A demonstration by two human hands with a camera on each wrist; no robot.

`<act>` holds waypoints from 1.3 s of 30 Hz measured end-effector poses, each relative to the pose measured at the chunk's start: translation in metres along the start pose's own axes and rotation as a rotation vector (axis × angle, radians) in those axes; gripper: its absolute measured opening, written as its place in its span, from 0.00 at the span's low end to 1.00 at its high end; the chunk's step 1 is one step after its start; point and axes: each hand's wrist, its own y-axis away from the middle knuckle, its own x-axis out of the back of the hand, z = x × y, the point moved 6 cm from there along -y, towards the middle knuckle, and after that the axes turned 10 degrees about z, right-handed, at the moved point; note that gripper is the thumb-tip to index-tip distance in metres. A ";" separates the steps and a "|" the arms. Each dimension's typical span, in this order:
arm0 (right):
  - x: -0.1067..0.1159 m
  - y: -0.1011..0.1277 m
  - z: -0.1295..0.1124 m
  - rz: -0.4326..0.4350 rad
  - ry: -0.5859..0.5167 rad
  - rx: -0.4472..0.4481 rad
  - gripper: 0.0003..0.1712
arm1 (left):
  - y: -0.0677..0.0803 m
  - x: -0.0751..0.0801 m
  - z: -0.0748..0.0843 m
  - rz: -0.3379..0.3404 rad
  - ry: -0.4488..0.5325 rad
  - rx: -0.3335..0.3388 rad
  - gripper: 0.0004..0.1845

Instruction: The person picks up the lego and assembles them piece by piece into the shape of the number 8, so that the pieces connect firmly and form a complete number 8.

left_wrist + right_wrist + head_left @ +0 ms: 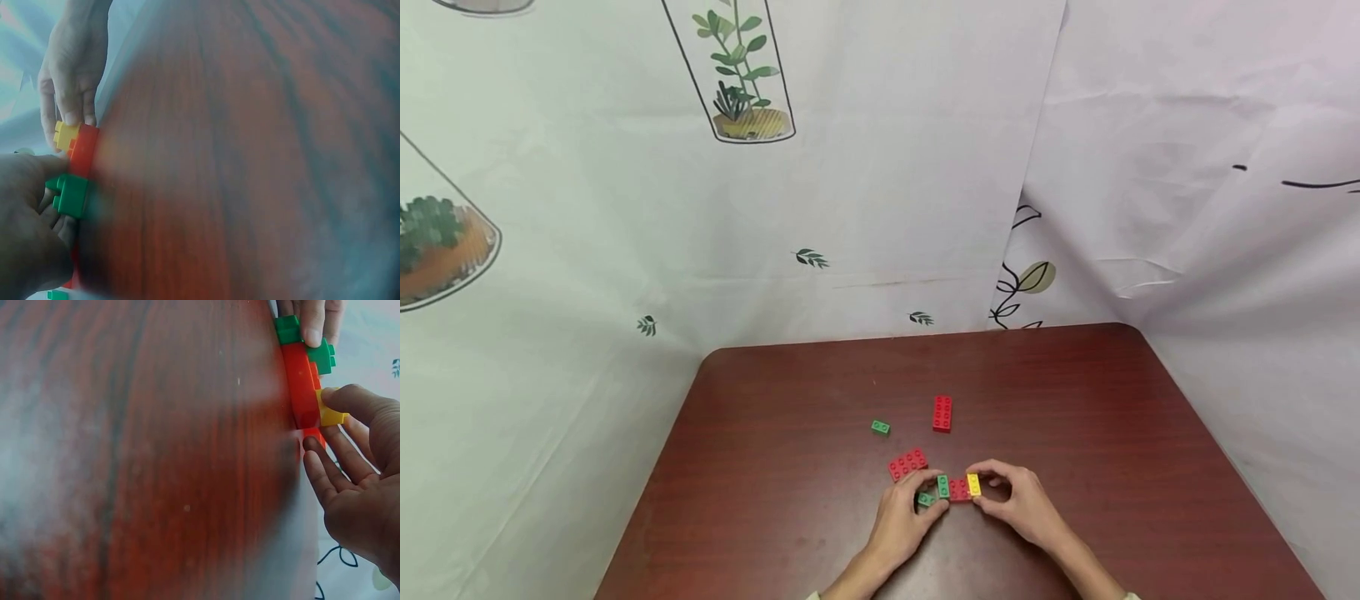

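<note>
White sheets printed with plants hang round a dark red desk [790,467] in the head view. Near its front edge both hands meet on a small brick assembly [958,487]: a red base carrying a green brick and a yellow brick [973,484]. The left hand [904,521] pinches the green end, the right hand [1022,504] the yellow end. Just beyond the assembly lies a loose red brick [907,463]; farther off are a second red brick [942,413] and a small green brick [881,427].

From the left wrist, the left hand's fingers [59,219] curl round the green brick [72,194], its grip narrow.

From the right wrist, the right thumb [356,403] presses the yellow brick [331,414] against the red base [300,387].

My judgement: pieces are being seated; next calls for firm, square pressure while the other hand steadies.
</note>
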 end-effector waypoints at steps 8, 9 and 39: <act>-0.001 0.001 0.004 -0.017 -0.018 -0.036 0.21 | -0.001 0.001 -0.002 -0.030 0.031 0.020 0.21; -0.001 0.001 0.004 -0.020 -0.018 -0.041 0.21 | -0.001 0.002 -0.002 -0.030 0.036 0.019 0.21; -0.002 0.002 0.012 -0.034 0.028 -0.100 0.23 | -0.011 0.059 -0.020 0.139 0.159 -0.032 0.22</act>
